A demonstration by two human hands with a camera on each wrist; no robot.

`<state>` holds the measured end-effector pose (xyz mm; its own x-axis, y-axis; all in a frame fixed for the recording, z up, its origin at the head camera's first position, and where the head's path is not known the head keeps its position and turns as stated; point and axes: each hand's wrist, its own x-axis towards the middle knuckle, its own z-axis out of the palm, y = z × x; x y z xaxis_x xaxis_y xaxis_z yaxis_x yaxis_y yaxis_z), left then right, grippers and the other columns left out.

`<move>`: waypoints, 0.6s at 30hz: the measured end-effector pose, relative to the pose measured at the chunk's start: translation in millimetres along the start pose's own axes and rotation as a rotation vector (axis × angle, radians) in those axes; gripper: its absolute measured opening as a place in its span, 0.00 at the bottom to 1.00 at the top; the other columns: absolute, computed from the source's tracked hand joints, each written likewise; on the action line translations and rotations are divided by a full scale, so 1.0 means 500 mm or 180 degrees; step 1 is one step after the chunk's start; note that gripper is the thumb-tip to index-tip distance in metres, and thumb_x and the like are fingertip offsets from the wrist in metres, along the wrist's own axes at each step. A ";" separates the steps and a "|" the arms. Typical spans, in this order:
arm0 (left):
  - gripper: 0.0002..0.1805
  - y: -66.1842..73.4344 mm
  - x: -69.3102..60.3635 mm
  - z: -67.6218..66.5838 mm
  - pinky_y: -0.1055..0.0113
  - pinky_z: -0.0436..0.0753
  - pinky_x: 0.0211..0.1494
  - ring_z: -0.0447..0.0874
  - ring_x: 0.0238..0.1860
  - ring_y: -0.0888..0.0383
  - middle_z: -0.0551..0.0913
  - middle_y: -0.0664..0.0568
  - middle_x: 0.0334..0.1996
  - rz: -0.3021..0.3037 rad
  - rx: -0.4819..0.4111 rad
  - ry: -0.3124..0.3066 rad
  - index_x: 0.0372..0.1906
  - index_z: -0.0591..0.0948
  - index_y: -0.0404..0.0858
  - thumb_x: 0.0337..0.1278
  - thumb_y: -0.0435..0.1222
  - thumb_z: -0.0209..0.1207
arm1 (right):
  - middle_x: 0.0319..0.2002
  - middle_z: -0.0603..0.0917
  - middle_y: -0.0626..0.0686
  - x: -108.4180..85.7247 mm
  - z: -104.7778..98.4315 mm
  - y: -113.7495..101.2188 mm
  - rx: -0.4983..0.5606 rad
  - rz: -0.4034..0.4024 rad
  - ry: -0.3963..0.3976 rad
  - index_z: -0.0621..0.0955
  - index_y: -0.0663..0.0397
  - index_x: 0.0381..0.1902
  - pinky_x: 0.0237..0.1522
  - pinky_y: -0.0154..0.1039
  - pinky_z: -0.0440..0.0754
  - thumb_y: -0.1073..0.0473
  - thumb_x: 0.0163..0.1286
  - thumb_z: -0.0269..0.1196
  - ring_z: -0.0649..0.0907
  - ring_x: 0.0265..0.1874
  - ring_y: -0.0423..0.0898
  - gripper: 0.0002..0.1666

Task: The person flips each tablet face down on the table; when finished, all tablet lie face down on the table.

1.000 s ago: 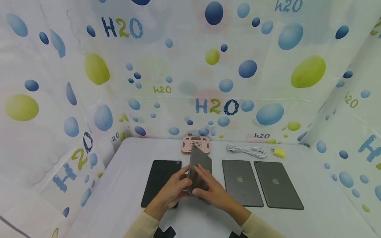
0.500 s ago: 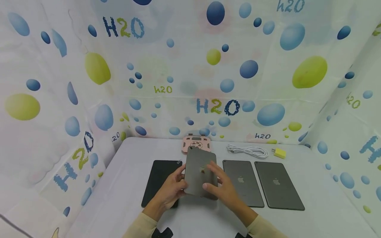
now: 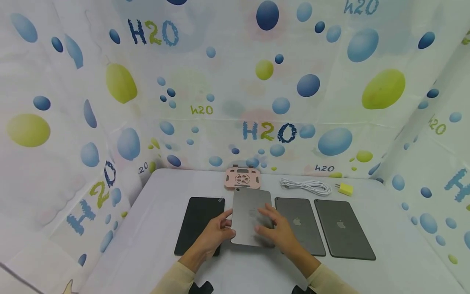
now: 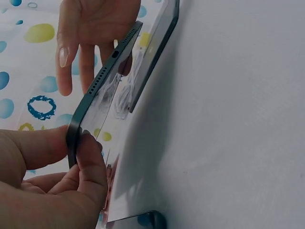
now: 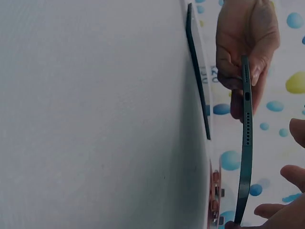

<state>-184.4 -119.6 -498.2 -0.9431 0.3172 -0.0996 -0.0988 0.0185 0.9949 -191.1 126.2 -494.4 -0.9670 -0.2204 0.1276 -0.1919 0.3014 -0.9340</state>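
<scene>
A grey tablet (image 3: 247, 214) is held above the table, back up and slightly tilted. My left hand (image 3: 213, 237) pinches its left edge, thumb on the back and fingers underneath. Over its right side is my right hand (image 3: 280, 233), with thumb and fingers spread above the back. One right fingertip (image 5: 232, 224) meets the edge from below. Both wrist views show the tablet's thin edge (image 4: 97, 81) with a port and speaker holes. Left of it lies a black tablet (image 3: 196, 222), partly behind my left hand. To the right lies another grey tablet (image 3: 299, 230) with an apple logo.
A further grey tablet (image 3: 345, 230) lies at the far right. Along the back sit a pink case-like piece (image 3: 242, 179), a coiled white cable (image 3: 306, 186) and a yellow plug adapter (image 3: 345, 188). A patterned sheet (image 3: 220, 81) hangs around the white table (image 3: 147, 245).
The held tablet has turned from nearly edge-on to back up and come down flatter. My right hand has shifted to the right with it; my left hand keeps its pinch.
</scene>
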 end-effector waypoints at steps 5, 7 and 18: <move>0.41 -0.004 -0.001 0.007 0.60 0.83 0.55 0.83 0.49 0.53 0.80 0.35 0.57 -0.0061 0.0148 -0.0006 0.78 0.56 0.27 0.63 0.24 0.59 | 0.77 0.63 0.62 0.004 -0.001 0.010 -0.0005 0.0056 0.0053 0.80 0.57 0.65 0.73 0.67 0.60 0.55 0.61 0.74 0.59 0.77 0.66 0.34; 0.40 -0.006 -0.001 0.007 0.56 0.83 0.58 0.84 0.52 0.50 0.80 0.33 0.59 -0.0085 0.0180 -0.0008 0.78 0.56 0.26 0.63 0.24 0.59 | 0.76 0.64 0.63 0.006 0.001 0.015 -0.0069 0.0063 0.0060 0.80 0.56 0.64 0.73 0.67 0.59 0.55 0.62 0.73 0.61 0.76 0.66 0.33; 0.37 -0.010 0.014 0.011 0.46 0.78 0.65 0.79 0.63 0.41 0.75 0.30 0.65 -0.0158 0.0300 0.0065 0.76 0.60 0.26 0.65 0.24 0.59 | 0.74 0.67 0.66 0.018 0.007 0.034 -0.0337 0.0063 0.0127 0.83 0.56 0.61 0.73 0.68 0.59 0.56 0.63 0.70 0.63 0.74 0.68 0.27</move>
<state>-188.8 -112.4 -503.9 -0.9442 0.2943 -0.1482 -0.1163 0.1232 0.9855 -202.3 126.0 -510.5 -0.9763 -0.1770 0.1247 -0.1874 0.4021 -0.8962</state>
